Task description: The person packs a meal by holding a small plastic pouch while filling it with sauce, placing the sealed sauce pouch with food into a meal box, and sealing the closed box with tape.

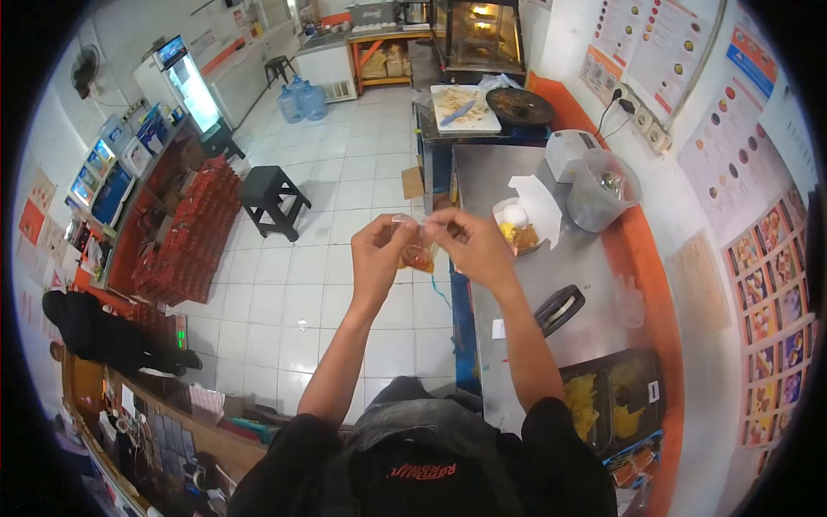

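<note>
Head view: from where I stand, the person's left hand [376,247] and right hand [472,245] both pinch the top of a small clear bag [417,258] with orange-red contents. It hangs in the air beside the metal counter [603,263]. Just past the right hand, an open white box [540,207] holds an egg [515,214] and other food; nearer the body lies a black tool [548,324].
</note>
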A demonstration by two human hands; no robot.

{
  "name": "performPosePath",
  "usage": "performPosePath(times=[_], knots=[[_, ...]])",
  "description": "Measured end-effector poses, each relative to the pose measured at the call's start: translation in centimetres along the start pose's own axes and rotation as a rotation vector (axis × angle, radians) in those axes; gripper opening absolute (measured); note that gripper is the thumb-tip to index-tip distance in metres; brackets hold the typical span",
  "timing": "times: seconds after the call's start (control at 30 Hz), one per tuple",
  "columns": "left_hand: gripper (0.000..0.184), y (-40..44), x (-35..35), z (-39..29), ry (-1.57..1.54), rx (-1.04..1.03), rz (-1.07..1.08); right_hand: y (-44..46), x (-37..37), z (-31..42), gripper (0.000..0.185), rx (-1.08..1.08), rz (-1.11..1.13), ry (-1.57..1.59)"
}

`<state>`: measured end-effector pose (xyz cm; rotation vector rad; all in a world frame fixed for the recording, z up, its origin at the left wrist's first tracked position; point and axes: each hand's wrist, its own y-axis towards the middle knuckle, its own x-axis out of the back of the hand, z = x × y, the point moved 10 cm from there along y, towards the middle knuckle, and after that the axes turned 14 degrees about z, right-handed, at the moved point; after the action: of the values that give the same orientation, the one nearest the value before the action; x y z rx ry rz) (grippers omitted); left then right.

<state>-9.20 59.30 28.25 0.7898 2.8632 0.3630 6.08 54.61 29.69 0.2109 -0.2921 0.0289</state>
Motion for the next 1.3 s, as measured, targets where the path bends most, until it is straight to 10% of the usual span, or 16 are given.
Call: performPosePath(times=[0.73, 1.3], knots=[[0.018, 24.7, 13.2, 8.8, -0.118, 0.045, 0.321, 25.4, -1.1, -7.7, 0.014, -0.103, -0.096, 0.293], [0.009, 34.3, 1.5, 11.1, -0.201, -0.05, 0.581, 22.2, 12.3, -11.6, 0.013, -0.184, -0.376, 0.199]])
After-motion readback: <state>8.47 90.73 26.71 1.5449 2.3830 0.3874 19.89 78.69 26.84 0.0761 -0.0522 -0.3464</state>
